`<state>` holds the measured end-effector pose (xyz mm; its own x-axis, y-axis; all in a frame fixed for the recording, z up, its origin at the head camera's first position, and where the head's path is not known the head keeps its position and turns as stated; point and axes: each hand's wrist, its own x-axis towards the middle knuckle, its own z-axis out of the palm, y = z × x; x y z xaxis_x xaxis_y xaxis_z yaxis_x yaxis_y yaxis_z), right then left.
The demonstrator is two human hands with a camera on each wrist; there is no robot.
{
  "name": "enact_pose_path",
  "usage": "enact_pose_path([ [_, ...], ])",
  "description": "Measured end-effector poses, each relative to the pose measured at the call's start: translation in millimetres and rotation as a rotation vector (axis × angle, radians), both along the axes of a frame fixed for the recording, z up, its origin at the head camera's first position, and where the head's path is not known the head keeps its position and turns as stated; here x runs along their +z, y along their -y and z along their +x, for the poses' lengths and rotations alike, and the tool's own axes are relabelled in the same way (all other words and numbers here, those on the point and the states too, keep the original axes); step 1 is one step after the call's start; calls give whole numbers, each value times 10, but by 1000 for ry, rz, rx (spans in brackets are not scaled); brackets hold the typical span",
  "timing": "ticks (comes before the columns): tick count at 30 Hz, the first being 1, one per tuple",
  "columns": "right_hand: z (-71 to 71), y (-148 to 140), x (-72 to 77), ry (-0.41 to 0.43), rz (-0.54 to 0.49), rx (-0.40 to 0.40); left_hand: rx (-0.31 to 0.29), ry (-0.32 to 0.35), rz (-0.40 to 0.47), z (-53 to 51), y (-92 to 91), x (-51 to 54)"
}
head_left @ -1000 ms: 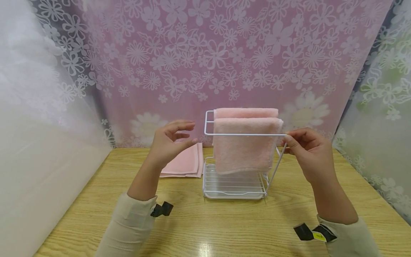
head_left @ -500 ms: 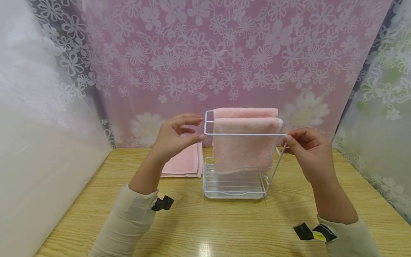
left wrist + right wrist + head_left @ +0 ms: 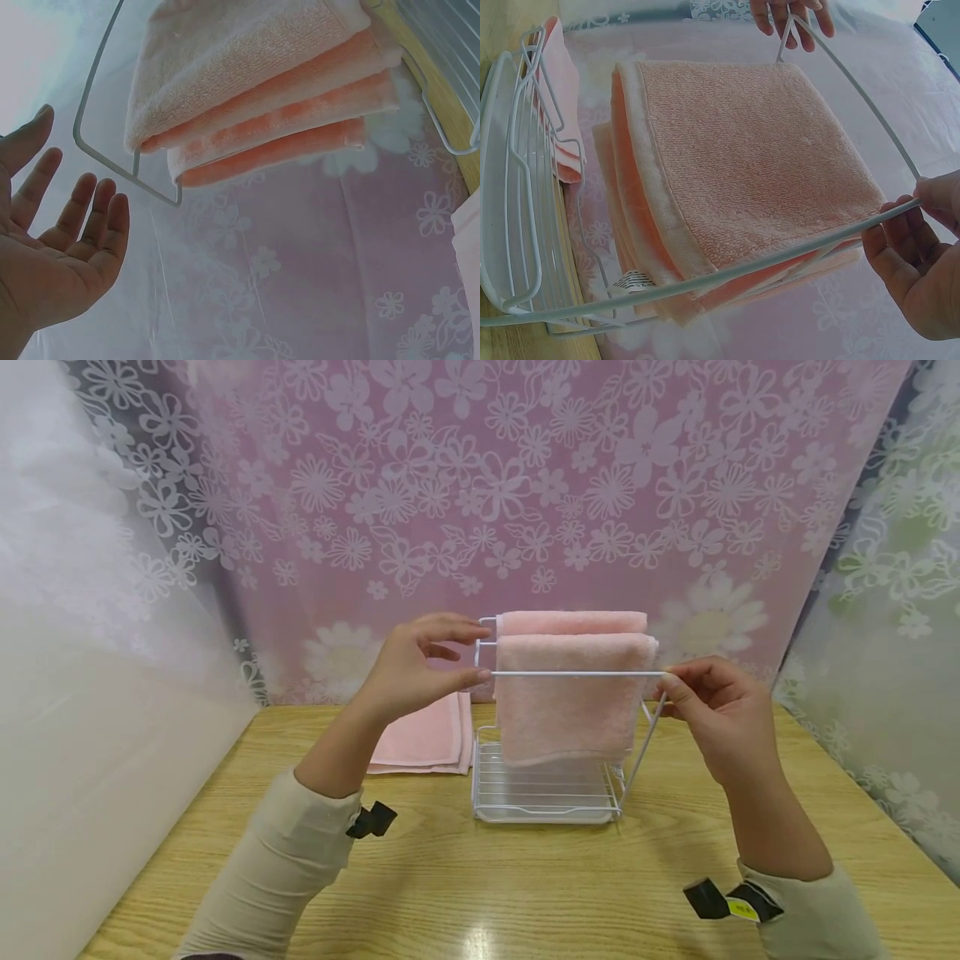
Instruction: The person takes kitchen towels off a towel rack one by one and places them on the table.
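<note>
A white wire towel rack [image 3: 577,674] stands on the table, its upper bars raised above a slatted base. Two folded pink towels [image 3: 573,702] hang over those bars, one behind the other. At the front right corner my right hand [image 3: 723,714] pinches the wire between thumb and fingers, as the right wrist view [image 3: 922,262] also shows. My left hand [image 3: 408,672] is at the rack's left end, thumb and fingers spread apart around the corner. In the left wrist view, that hand's fingers [image 3: 82,214] are loosely bent with nothing gripped; whether they touch the wire I cannot tell.
Another folded pink towel [image 3: 423,739] lies flat on the wooden table [image 3: 480,893], left of the rack. A white tray [image 3: 543,816] sits under the base wires. Floral curtains [image 3: 480,485] enclose the back and sides.
My left hand has moved right, from beside the rack to its left corner, with the fingers still apart. My right hand keeps its pinch, and the rack and towels stay in place.
</note>
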<state>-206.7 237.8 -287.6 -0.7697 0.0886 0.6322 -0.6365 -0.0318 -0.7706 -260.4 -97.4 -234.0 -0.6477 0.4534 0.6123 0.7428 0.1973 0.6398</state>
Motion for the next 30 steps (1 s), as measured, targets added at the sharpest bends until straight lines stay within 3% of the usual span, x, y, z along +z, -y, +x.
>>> enact_pose_path([
  [17, -5, -6, -3, -50, -15, 48, 54, -50, -257, -69, -226, 288],
  [30, -5, 8, -7, -44, -20, 61, 52, -56, -292, -102, -301, 330],
])
